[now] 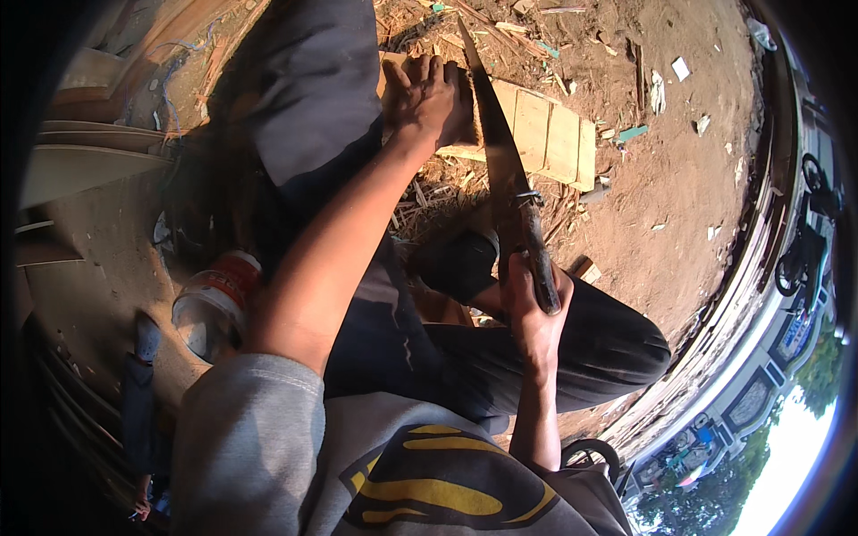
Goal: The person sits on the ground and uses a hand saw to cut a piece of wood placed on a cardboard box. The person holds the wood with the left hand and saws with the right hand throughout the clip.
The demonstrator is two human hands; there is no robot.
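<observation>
My left hand (424,98) presses on a pale slatted wooden board (559,143), its fingers spread and bent over the far edge. My right hand (532,290) grips the worn wooden handle of a long, dark handsaw (500,134). The blade points away from me, its middle beside my left hand, across the board. Whether its teeth touch the wood I cannot tell. My dark-trousered legs (608,339) surround the work, and a dark shoe or sandal (456,263) shows below the board.
A red-and-white bucket (214,304) stands left of my leg. Wooden sheets (94,170) lie at the upper left. Wood scraps (514,27) litter the dirt. Another person's leg (138,393) shows at the lower left. Motorbikes (800,259) stand along the far right.
</observation>
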